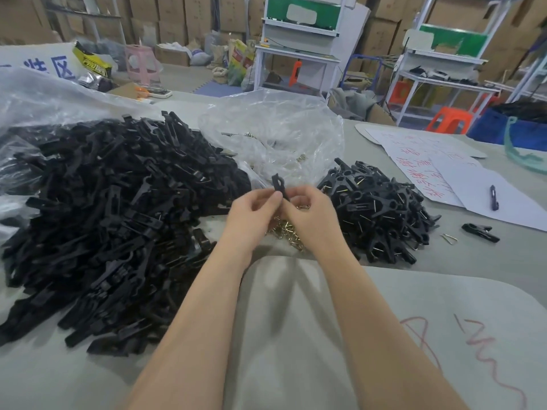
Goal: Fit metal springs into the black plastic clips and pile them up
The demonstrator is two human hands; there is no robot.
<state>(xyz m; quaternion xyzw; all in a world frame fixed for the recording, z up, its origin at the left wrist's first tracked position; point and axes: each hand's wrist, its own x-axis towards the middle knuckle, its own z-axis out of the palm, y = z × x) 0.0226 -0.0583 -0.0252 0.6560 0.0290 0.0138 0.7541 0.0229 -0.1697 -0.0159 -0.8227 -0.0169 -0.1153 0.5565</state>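
A black plastic clip [278, 184] stands upright between my hands at the table's middle. My left hand [251, 214] pinches it from the left, and my right hand [307, 216] grips it from the right with curled fingers. Under my hands lies a small heap of brass-coloured metal springs [288, 230]. To the left spreads a large heap of black clip halves [112, 220]. On the right sits a smaller pile of clips with springs in them [379, 211].
A crumpled clear plastic bag [275, 134] lies behind my hands. White paper sheets with red writing [438, 170] and a dark pen [493, 198] lie at the right. One clip [480, 232] and a loose spring [450, 238] lie beside the pile.
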